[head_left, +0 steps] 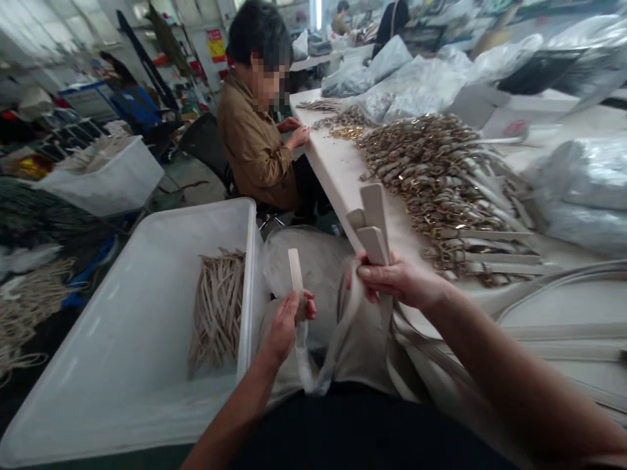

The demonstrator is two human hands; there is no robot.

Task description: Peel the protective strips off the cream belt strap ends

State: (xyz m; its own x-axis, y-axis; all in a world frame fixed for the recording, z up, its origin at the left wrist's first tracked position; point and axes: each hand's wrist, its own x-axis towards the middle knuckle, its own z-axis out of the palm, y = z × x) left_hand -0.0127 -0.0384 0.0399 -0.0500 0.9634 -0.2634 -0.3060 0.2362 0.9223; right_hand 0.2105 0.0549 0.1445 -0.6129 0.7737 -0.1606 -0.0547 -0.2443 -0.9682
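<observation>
My left hand (284, 324) pinches a pale beige strap (294, 266) near its end, and the end points upward. Below that hand the strap hangs in a loop and rises toward my right hand (386, 277). My right hand is closed round several beige straps (374, 205), whose flat ends stick up above the fingers. Their lower lengths trail down over my lap, partly hidden by the hand. Both hands are above my lap, between a white plastic bin and the table.
The white bin (147, 326) on my left holds a bundle of thin straps (218, 307). On the table (333, 150) lie a heap of straps with gold-coloured buckles (435, 170) and clear plastic bags (421, 81). A co-worker (259, 124) sits at the table's far left edge.
</observation>
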